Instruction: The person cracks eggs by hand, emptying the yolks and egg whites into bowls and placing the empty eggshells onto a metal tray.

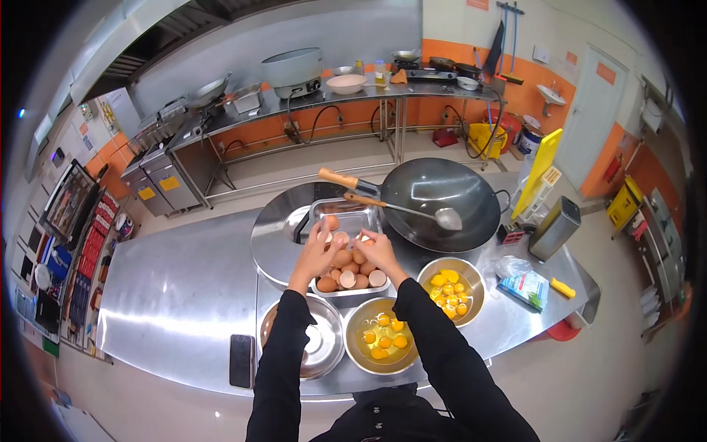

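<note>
Both of my hands are over a metal tray (353, 292) heaped with brown eggs and broken eggshells (347, 278). My left hand (314, 255) has its fingers curled at a pale eggshell (329, 238), with a whole-looking brown egg (331, 222) just past the fingertips. On the right side of the tray, my right hand (379, 251) pinches a small piece of eggshell (366, 240). Nearer my body, one steel bowl (352, 353) holds several cracked eggs with unbroken yolks. A second bowl (480, 295), beyond my right forearm, also holds several yolks. Left of them, a wide steel bowl (335, 346) is partly hidden by my sleeve.
A large wok (442, 184) stands behind the tray, with a wooden-handled ladle (447, 219) across it. At right are a blue-and-white packet (524, 289), a yellow-handled tool (563, 288) and a metal box (554, 228). A phone (241, 361) lies near the front edge.
</note>
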Action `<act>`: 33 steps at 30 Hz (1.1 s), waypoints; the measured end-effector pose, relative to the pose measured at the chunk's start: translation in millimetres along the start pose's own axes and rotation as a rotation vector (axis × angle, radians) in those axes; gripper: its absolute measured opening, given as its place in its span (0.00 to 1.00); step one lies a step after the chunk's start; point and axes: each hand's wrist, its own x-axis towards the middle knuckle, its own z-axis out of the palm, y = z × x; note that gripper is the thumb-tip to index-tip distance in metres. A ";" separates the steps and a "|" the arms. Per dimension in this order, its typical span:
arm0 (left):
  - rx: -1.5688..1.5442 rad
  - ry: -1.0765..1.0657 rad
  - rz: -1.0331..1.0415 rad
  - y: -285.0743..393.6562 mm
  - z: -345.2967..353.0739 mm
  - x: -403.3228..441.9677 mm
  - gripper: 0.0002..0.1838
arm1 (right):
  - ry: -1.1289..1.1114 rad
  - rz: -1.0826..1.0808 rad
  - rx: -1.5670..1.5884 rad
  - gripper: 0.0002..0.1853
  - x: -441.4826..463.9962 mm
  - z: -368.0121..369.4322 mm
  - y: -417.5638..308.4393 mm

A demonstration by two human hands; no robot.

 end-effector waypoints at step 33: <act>-0.942 0.195 -0.802 11.1 -26.4 -215.8 0.20 | -0.416 0.021 0.492 0.21 -186.4 18.5 -49.6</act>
